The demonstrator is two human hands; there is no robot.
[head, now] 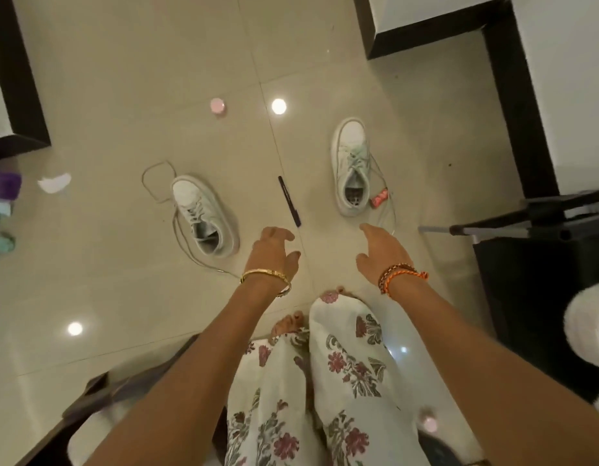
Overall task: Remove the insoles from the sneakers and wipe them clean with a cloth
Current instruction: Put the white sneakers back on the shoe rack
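On beige tiled floor (123,95), from left: left white sneaker (204,218), laces loose, likely for reaching the insole. Left hand (274,253) near its heel, fingers loosely curled, holding nothing. Black pen (289,201) between. Right hand (382,252) spread, empty, just below right white sneaker (351,166).

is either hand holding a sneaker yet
No, the left hand and right hand hang empty above the floor, apart from both the left sneaker and the right sneaker.
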